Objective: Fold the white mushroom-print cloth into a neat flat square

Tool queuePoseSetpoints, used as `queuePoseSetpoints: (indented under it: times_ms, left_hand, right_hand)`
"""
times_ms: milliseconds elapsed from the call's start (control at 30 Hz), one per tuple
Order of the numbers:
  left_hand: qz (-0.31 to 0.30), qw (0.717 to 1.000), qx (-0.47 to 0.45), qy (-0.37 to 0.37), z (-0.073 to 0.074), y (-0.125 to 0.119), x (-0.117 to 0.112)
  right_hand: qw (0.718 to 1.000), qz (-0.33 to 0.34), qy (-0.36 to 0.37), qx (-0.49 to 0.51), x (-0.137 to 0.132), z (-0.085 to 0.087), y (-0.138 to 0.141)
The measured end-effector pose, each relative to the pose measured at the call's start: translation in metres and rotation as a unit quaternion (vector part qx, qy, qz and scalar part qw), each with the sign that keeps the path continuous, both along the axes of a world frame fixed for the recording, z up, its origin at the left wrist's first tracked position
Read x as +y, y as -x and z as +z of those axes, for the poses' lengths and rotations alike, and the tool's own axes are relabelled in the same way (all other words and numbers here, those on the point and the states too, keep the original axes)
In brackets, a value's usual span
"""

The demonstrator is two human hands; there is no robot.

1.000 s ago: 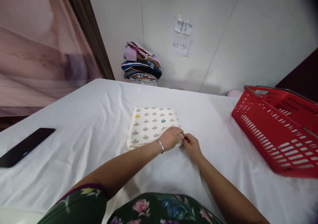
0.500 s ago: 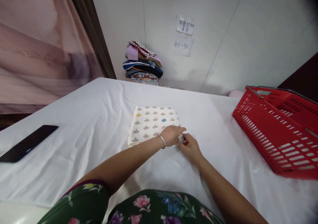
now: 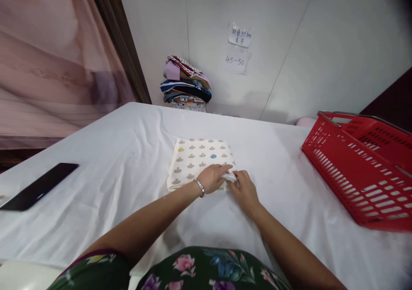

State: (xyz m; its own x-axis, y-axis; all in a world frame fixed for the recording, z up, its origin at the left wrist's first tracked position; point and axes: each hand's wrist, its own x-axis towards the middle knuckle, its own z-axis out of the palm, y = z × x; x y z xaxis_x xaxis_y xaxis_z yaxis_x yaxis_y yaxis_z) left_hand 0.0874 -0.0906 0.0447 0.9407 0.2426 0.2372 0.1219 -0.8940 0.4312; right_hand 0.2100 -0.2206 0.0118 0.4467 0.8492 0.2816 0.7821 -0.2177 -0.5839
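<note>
A folded cream cloth (image 3: 196, 156) with rows of grey shapes, plus one yellow and one blue, lies flat on the white-covered table. At its near right corner, my left hand (image 3: 212, 178) grips the edge, with a bracelet on the wrist. My right hand (image 3: 245, 191) pinches the same corner from the right side, fingers closed on the layers. Between the two hands a bit of the cloth is bent up. The fingertips of both hands are partly hidden by the fabric.
A red plastic basket (image 3: 360, 174) stands at the right. A black phone (image 3: 40, 187) rests at the left. Behind the table's far edge rises a stack of folded fabrics (image 3: 186, 84). Paper signs (image 3: 238, 49) are stuck on the wall, and a pink curtain (image 3: 48, 67) hangs at left.
My left hand has shifted left along the cloth's near edge. The bunched corner between my hands now looks flatter and wider. My right hand has barely moved.
</note>
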Motion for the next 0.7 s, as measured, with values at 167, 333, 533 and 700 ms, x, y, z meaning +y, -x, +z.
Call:
queuePoseSetpoints:
  times_ms: [167, 333, 533, 700]
  left_hand:
    - [0.003, 1.0, 0.002, -0.02, -0.004, -0.001, 0.002]
    - [-0.011, 0.998, -0.009, -0.067, -0.006, 0.006, 0.005]
    - [-0.014, 0.993, 0.008, -0.113, -0.015, 0.017, 0.007]
    - [0.011, 0.99, 0.053, -0.134, -0.013, 0.03, 0.007]
  right_hand:
    - [0.999, 0.034, -0.01, -0.018, -0.001, -0.003, -0.004]
    - [0.997, 0.056, -0.027, -0.034, -0.002, -0.004, -0.005]
    - [0.997, 0.055, -0.008, -0.052, -0.003, -0.003, -0.004]
    - [0.995, 0.04, -0.008, -0.086, -0.006, -0.003, -0.004]
